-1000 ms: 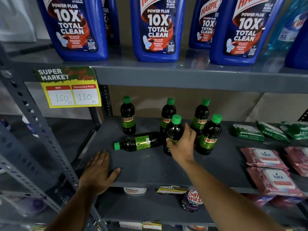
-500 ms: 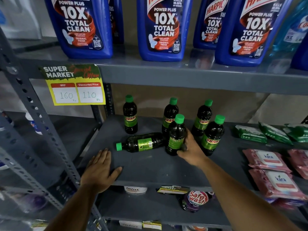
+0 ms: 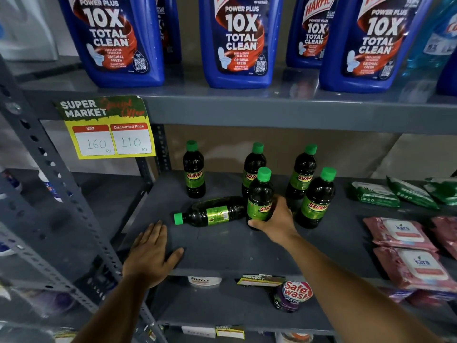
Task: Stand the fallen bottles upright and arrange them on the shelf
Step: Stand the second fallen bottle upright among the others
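Shelf [image 3: 222,246] grey metal; left hand [image 3: 150,253] flat, spread; right hand [image 3: 277,221] gripping upright bottle [image 3: 259,199].

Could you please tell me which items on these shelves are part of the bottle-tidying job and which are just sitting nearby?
Part of the job:
fallen Sunny bottle
upright Sunny bottle held by the right hand
four other standing Sunny bottles
middle shelf

Just nearby:
blue Harpic bottles
price tag
pink wipe packs
green packs

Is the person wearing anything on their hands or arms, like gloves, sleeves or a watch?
No. The left hand and the right hand are bare, with no gloves or rings showing. Both forearms are uncovered as far as the picture reaches, with no sleeve, watch or bracelet in sight.
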{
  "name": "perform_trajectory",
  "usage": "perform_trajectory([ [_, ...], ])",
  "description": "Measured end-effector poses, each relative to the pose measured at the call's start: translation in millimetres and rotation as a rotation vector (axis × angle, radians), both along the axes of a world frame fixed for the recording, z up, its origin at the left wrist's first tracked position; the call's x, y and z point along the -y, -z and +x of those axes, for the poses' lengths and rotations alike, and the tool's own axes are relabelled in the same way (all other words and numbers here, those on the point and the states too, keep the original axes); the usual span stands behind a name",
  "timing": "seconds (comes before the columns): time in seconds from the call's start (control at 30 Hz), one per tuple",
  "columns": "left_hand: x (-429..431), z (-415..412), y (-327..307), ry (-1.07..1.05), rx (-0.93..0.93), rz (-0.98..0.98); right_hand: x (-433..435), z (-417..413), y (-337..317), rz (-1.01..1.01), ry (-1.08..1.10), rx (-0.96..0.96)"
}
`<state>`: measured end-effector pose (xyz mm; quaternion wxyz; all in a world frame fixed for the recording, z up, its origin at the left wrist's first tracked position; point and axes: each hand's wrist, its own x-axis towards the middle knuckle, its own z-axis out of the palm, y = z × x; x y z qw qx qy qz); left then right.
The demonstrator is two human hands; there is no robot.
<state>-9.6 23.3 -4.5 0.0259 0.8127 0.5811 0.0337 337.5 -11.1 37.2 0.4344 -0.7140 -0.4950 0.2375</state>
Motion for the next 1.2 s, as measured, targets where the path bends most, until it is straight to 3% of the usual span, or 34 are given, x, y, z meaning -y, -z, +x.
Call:
perform_trajectory([
  [0.17,1,0,0,0.000,0.006,-0.005,2,-1,4,-0.030,-0.077,-0.016],
  [0.37,1,0,1,-0.007,0.002,0.017,1,-11,2,-0.018,0.075,0.178],
  [0.6,-1,-1,3,-0.010,0.008,0.004,8,-15,3,0.038,0.125,0.179],
  [0.7,-2,-2,4,-0.010,0.012,0.010,26,-29,7,0.310,0.229,0.408],
  [0.83,-2,-1,5,-0.009,0.031,-0.004,38,-58,11,0.507,-0.168,0.706],
  [0.97,-1,-1,2,-0.005,0.031,-0.003,18,-86,-4,0.313,-0.421,0.829],
  [1.2,3,0,-1,-0.010,0.041,0.021,-28,-109,-21,-0.036,-0.439,1.044],
])
